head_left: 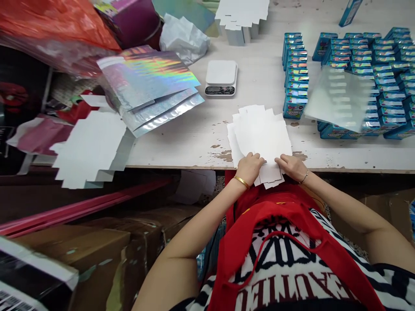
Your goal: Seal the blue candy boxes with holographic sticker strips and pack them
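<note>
White die-cut card box blanks [259,134] lie in a loose, fanned pile at the table's front edge, their lower flaps sticking out over it. My left hand [250,169] is closed on the near left part of the top box blank, fingers curled over the card. On the other side, my right hand [291,167] pinches the near right edge, thumb and forefinger together. My thumbs are mostly hidden. A small white digital scale [221,77] stands beyond the pile, slightly left.
Rows of small blue boxes [353,56] stand at the right, with a translucent sheet [339,99] over some. Holographic silver pouches [152,86] and another stack of white blanks [90,142] lie left. More blanks [242,13] sit at the back. Cardboard cartons [94,246] are below the table.
</note>
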`<state>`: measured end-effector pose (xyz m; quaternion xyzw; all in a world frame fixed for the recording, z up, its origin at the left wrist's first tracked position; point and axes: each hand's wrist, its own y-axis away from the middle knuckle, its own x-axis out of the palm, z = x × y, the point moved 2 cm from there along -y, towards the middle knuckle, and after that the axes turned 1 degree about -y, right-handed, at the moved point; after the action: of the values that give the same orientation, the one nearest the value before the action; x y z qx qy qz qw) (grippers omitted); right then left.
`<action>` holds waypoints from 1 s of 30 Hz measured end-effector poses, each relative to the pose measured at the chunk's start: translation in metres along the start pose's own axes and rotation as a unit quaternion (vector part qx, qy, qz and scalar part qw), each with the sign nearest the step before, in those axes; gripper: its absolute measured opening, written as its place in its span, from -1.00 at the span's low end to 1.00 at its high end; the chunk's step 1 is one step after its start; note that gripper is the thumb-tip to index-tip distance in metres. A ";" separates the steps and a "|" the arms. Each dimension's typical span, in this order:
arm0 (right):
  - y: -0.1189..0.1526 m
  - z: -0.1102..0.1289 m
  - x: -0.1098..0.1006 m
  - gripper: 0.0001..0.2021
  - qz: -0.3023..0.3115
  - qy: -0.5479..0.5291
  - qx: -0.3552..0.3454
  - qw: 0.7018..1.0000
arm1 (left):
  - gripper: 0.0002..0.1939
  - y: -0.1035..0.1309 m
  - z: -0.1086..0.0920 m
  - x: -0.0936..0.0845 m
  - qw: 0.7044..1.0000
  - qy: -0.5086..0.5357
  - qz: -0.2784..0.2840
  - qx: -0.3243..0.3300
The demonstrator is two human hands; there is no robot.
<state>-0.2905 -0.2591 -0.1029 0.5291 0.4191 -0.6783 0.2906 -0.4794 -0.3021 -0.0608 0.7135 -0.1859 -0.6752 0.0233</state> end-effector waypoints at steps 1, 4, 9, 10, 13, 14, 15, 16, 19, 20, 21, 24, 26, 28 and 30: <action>-0.002 -0.002 0.004 -0.73 -0.013 -0.006 0.002 1.000 | -0.70 -0.001 0.000 0.002 1.000 0.000 -0.002 0.003; -0.003 -0.005 0.008 -0.75 -0.047 -0.034 0.044 0.997 | -0.66 -0.001 0.002 0.005 1.000 0.008 -0.016 0.000; 0.020 -0.007 0.011 -0.70 -0.144 -0.154 0.162 0.964 | -0.66 0.001 0.010 0.008 0.999 0.024 -0.030 -0.016; 0.024 -0.007 0.012 -0.68 -0.158 -0.178 0.171 0.956 | -0.66 0.001 0.011 0.008 0.999 0.028 -0.030 -0.018; 0.030 -0.010 0.014 -0.75 -0.171 -0.233 0.174 0.941 | -0.67 0.001 0.016 0.004 0.998 0.044 -0.024 -0.024; 0.030 -0.010 0.013 -0.78 -0.174 -0.241 0.176 0.938 | -0.67 0.001 0.017 0.002 0.998 0.048 -0.019 -0.023; 0.029 -0.010 0.012 -0.79 -0.179 -0.243 0.178 0.937 | -0.67 0.002 0.017 -0.001 0.998 0.052 -0.015 -0.021; 0.027 -0.009 0.009 -0.78 -0.183 -0.237 0.177 0.938 | -0.67 0.002 0.017 -0.003 0.998 0.053 -0.012 -0.018; 0.020 0.000 0.000 -0.71 -0.158 -0.164 0.146 0.963 | -0.67 0.003 0.012 -0.006 0.999 0.047 0.000 -0.002; 0.017 0.003 -0.001 -0.68 -0.136 -0.132 0.129 0.973 | -0.66 0.002 0.009 -0.006 0.999 0.042 0.007 0.002; 0.015 0.006 -0.001 -0.65 -0.110 -0.101 0.111 0.983 | -0.66 0.002 0.006 -0.006 0.999 0.037 0.014 0.007; 0.008 0.010 0.006 -0.62 -0.055 -0.050 0.059 0.995 | -0.65 -0.001 -0.004 -0.005 0.999 0.023 0.026 0.014; 0.005 0.008 0.011 -0.66 -0.058 -0.052 0.043 0.996 | -0.65 -0.003 -0.007 -0.005 0.999 0.023 0.020 0.014; 0.003 0.003 0.013 -0.68 -0.078 -0.064 0.034 0.994 | -0.66 -0.005 -0.005 -0.006 0.999 0.030 0.010 0.015; 0.003 -0.002 0.009 -0.66 -0.095 -0.076 0.012 0.992 | -0.65 -0.006 0.001 -0.007 0.999 0.050 -0.001 0.016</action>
<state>-0.2898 -0.2581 -0.1124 0.4368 0.4360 -0.7462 0.2496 -0.4790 -0.2940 -0.0557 0.7468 -0.1949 -0.6355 0.0202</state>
